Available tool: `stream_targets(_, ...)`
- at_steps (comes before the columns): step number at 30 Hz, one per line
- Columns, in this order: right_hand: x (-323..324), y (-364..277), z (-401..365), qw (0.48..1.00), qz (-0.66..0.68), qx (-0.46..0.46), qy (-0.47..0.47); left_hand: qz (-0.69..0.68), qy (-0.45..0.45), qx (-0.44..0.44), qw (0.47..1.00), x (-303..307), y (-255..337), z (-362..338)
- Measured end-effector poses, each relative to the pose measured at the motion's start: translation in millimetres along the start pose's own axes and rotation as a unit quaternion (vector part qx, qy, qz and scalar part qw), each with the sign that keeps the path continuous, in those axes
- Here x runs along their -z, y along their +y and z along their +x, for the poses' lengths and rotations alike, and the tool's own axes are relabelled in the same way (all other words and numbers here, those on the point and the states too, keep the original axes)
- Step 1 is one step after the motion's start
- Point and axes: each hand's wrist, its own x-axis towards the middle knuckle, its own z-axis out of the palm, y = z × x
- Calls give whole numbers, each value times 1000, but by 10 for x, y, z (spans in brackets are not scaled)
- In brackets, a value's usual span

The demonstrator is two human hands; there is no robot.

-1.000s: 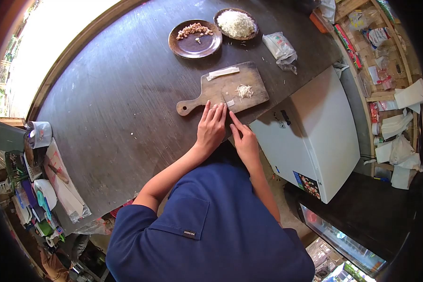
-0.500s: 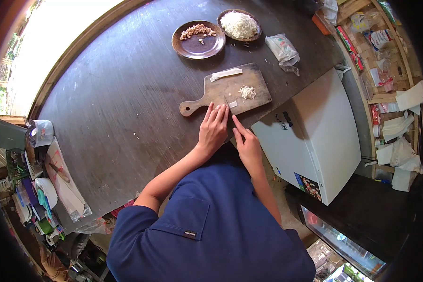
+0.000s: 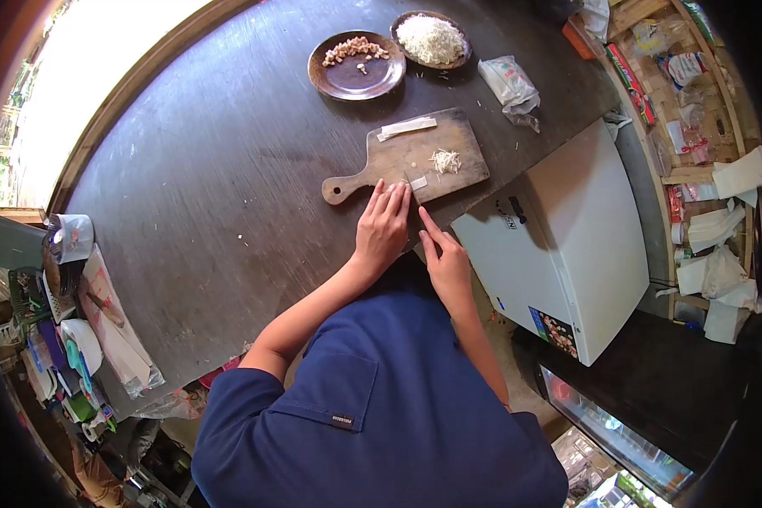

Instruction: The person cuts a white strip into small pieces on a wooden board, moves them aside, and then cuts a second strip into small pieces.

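Note:
My left hand (image 3: 384, 227) presses its fingers, held together, onto the lower edge of the wooden cutting board (image 3: 385, 161), over a pale slice (image 3: 419, 183) whose end shows beyond the fingertips. Close by on the right, my right hand (image 3: 447, 261) grips a knife (image 3: 410, 188) with the index finger stretched along it; only a thin dark line of blade is visible and the handle is hidden. On the board, thin white shreds (image 3: 445, 162) lie in a small heap at the right, and longer pale strips (image 3: 408, 128) rest near the top edge.
Beyond the board stand a brown plate (image 3: 357, 85) with small brownish pieces and a bowl (image 3: 464, 59) heaped with white shreds. A plastic-wrapped packet (image 3: 510, 89) lies right of them. A white chest freezer (image 3: 559, 245) adjoins the table's right edge; utensils (image 3: 63, 279) crowd the left.
The hands stay almost in place, with the blade and fingers shifting very slightly at the pale slice. The whole view has moved a little.

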Motion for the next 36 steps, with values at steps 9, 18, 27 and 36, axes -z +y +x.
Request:
stream_targets(9, -53, -4, 31, 999, 22, 22, 15, -10, 9, 0, 1000, -16, -11, -10)
stream_targets(18, -105, 35, 59, 999, 22, 37, 25, -22, 8, 11, 1000, 11, -12, 16)
stream_targets(27, -112, 57, 103, 999, 34, 36, 23, -29, -4, 13, 999, 11, -4, 6)
stream_targets(36, -81, 10, 91, 999, 30, 23, 12, -27, -13, 6, 1000, 30, 14, -11)
